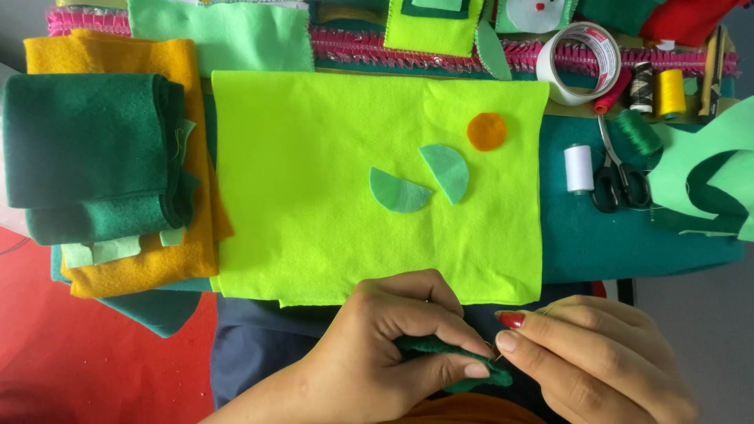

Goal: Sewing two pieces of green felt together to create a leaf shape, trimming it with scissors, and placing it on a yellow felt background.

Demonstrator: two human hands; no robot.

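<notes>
- lime felt sheet [314, 180] flat across the middle of the counter [628, 243], which is covered in teal cloth; biggest thing in view.
- stack of folded dark green felt [94, 157] at left, lying on an orange-yellow felt piece [118, 63].
- light green felt offcut [699, 169] with curved cutouts at far right, well apart from the hands.
- left hand [385, 345] at bottom centre, closed in a pinch on a small dark green felt piece [440, 349], thumb and fingertips clamping its edge.
- right hand [597, 353] just beside it, fingers closed on what looks like a thin needle, tip near the felt; too small to be sure.
- the felt piece sits between both hands, below the lime sheet's near edge, above the lap.
- judgement: the felt is light, soft and floppy, not slippery or fragile; it would bend if held by one corner, so best pinched close to the edge being worked, as the left hand does.
- tape roll [580, 59] upper right, near the thread spools [667, 90].
- black-handled scissors [619, 177] just beside a white spool [579, 167].
- two pale green half circles [420, 180] on the lime sheet, near each other.
- orange felt circle [487, 131] just above them.
</notes>
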